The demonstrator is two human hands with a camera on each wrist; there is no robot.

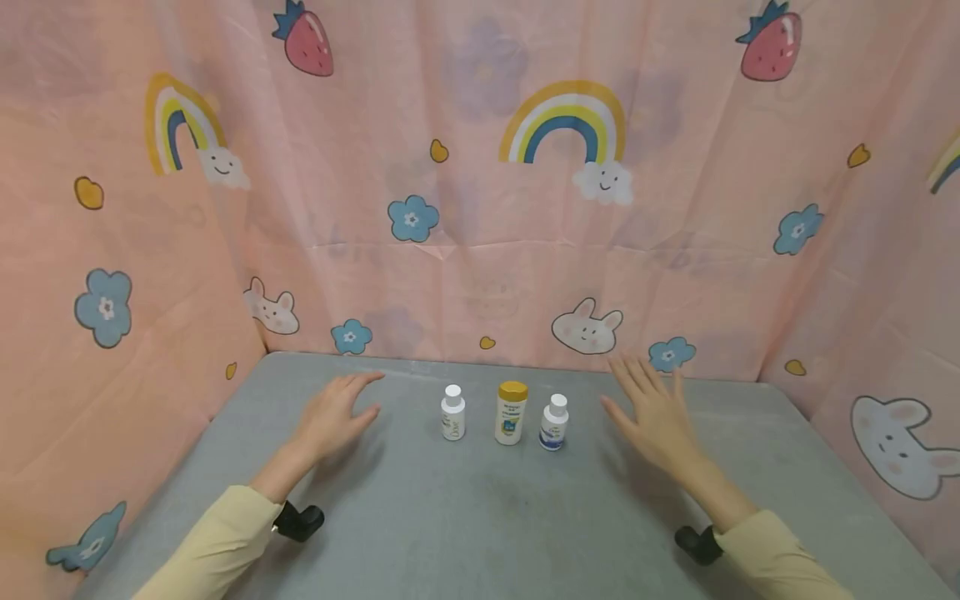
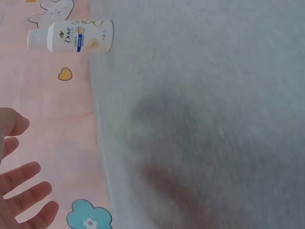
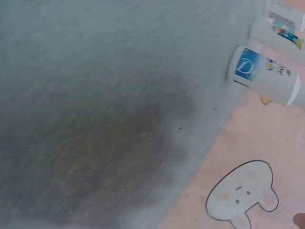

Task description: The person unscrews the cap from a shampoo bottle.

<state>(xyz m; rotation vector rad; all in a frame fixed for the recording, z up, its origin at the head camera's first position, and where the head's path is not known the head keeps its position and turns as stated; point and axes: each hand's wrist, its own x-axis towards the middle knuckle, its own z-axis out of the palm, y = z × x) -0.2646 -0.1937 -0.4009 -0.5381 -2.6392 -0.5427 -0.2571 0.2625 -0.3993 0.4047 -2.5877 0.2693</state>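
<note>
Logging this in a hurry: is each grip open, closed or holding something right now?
Left grip: open, holding nothing.
Right grip: open, holding nothing.

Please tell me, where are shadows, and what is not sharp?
Head view: soft shadows lie on the grey table by the left hand and right hand; small print on the yellow-capped bottle is hard to read. Left wrist view: a soft-edged shadow on the table. Right wrist view: a broad dark shadow, table texture looks smeared.

We see a pale yellow left sleeve [image 1: 213, 537] and matching right sleeve [image 1: 780, 557]. Beside each sits a rounded black device [image 1: 302, 523].
</note>
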